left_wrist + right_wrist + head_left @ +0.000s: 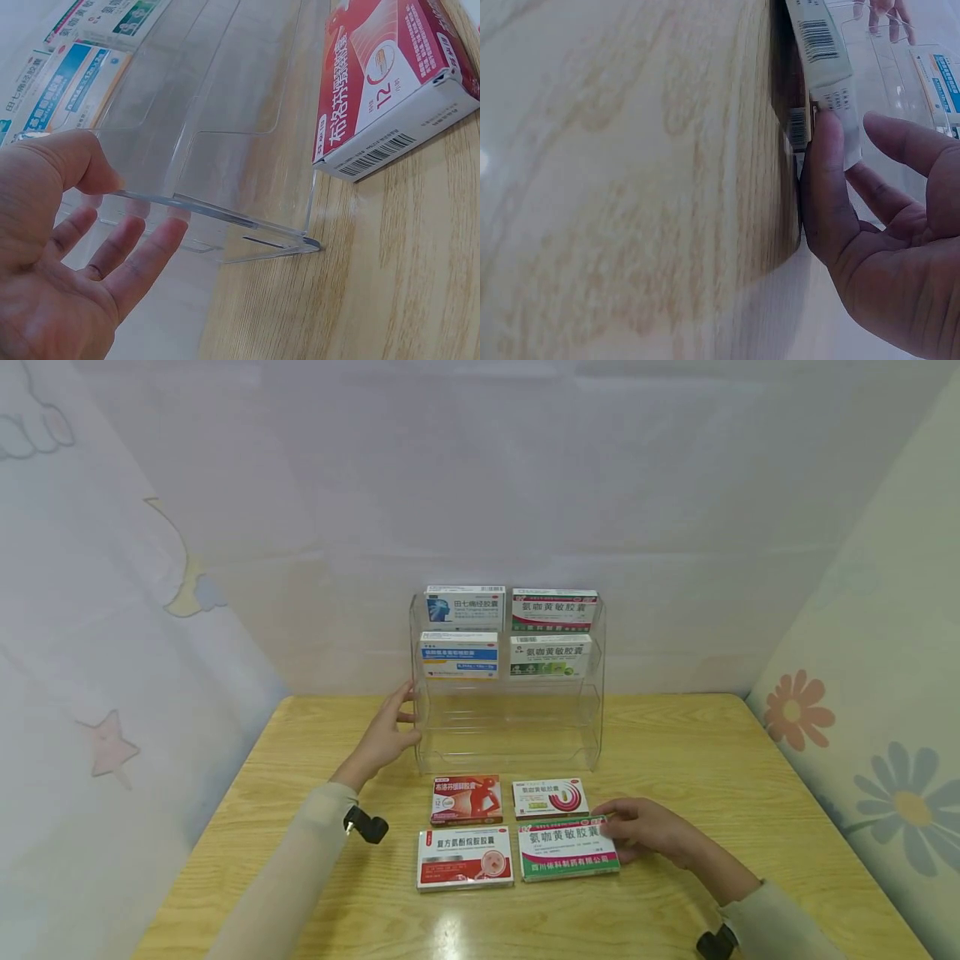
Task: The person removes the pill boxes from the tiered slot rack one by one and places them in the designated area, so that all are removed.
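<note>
Green-and-magenta medicine box (566,852) sits front right of four on the tabletop (675,743), right hand (656,832) at its end, left hand (388,735) on a clear rack (506,742). Left wrist: fingers (146,261) and thumb clamp the rack's side, near a red box (390,82). Right wrist: fingers touch the medicine box; whether they pinch is unclear.

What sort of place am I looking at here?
Possibly a staged tabletop setup rather than a real pharmacy: a wooden table with patterned sheets either side, and a clear plastic rack holding medicine boxes.
</note>
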The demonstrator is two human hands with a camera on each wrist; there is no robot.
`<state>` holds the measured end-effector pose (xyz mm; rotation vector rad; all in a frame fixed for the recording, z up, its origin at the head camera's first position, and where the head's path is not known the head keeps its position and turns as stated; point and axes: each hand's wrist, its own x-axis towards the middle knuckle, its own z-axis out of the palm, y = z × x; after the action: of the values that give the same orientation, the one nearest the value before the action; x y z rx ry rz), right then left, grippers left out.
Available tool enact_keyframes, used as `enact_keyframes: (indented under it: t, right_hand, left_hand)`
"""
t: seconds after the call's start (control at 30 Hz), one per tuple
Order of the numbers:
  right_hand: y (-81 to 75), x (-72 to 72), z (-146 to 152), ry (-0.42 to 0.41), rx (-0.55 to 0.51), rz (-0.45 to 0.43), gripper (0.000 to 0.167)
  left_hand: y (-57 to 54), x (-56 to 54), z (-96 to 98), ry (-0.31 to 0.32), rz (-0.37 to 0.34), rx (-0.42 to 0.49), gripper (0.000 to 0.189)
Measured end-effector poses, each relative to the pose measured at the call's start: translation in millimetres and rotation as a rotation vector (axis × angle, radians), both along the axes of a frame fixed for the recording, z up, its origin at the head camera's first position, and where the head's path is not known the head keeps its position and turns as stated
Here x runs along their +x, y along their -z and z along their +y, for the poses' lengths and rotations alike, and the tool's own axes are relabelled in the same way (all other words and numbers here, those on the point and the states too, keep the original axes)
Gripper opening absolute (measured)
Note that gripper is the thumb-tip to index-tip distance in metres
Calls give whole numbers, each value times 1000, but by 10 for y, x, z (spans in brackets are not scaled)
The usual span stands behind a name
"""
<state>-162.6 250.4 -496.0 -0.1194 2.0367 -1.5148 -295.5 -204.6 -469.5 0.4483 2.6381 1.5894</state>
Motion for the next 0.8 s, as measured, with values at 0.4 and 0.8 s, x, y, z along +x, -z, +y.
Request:
enact_keyframes:
  t: [0.4,0.8]
  right_hand:
    - [-60,-23,67,35,95,29,47]
    - [-557,-307,102,-18,136,199,54]
  left_hand:
    - [0,7,-5,-3,-3,1,98]
    - [-7,-3,18,-7,-37,4,97]
